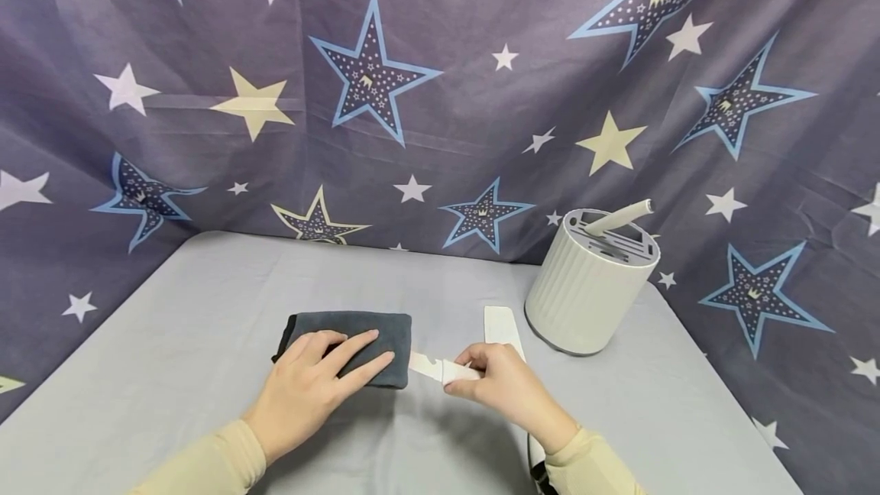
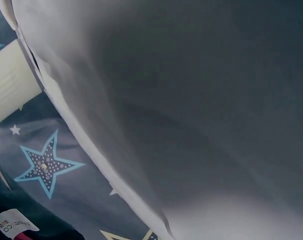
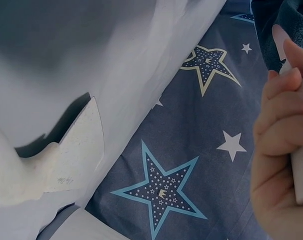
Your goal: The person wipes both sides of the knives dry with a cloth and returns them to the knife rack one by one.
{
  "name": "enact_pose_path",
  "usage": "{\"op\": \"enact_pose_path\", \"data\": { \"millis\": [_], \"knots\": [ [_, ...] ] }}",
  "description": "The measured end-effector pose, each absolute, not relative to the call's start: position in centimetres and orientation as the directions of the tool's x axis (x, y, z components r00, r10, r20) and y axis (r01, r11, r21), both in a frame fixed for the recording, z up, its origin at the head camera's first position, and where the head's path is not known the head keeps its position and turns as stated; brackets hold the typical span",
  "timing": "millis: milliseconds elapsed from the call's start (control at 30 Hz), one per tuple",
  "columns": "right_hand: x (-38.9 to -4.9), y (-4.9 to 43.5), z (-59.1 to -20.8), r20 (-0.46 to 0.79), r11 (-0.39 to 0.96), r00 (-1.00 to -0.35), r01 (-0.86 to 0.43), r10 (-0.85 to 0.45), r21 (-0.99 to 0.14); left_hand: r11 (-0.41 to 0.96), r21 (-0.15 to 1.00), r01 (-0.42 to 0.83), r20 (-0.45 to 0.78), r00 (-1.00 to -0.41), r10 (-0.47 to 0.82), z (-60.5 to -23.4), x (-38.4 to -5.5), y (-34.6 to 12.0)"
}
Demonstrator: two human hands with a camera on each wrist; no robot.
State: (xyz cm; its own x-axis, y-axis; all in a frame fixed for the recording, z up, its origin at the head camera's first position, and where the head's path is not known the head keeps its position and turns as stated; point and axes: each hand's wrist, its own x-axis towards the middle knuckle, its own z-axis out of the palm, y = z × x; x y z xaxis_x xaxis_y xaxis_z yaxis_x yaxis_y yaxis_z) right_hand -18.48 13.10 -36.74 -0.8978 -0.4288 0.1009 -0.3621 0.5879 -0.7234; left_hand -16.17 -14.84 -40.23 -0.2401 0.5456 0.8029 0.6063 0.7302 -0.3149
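Observation:
My left hand [image 1: 302, 388] lies over a folded dark grey cloth [image 1: 392, 327], fingers spread on its top and the thumb hidden beneath. My right hand [image 1: 505, 384] grips the white handle [image 1: 459, 373] of a knife. The knife's pale blade [image 1: 425, 366] runs left into the cloth, which covers the far part of it. In the right wrist view, the curled fingers [image 3: 279, 135] wrap the handle, and a bit of pinkish blade [image 3: 279, 40] shows against the cloth [image 3: 266, 42]. The left wrist view does not show the left hand's fingers.
A second white knife [image 1: 502, 325] with a broad blade lies on the table just beyond my right hand, partly covered by it. At the back right stands a ribbed white knife block [image 1: 584, 289] with one white handle [image 1: 622, 216] sticking out. A star-patterned curtain [image 1: 467, 136] surrounds the table [image 1: 227, 273].

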Motion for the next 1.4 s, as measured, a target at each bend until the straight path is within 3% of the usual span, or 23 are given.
{"op": "enact_pose_path", "data": {
  "millis": [433, 1400],
  "knots": [
    [-18.4, 13.0, -37.1, 0.085, 0.598, -0.896, -0.358, -0.435, -0.717, 0.715, -0.389, 0.581, 0.829, -0.117, 0.547, -38.2, -17.1, -15.0],
    [-18.3, 11.8, -36.9, 0.098, 0.558, -0.899, -0.347, -0.427, -0.754, 0.704, -0.395, 0.59, 0.838, -0.081, 0.539, -38.4, -16.4, -12.3]
  ]
}}
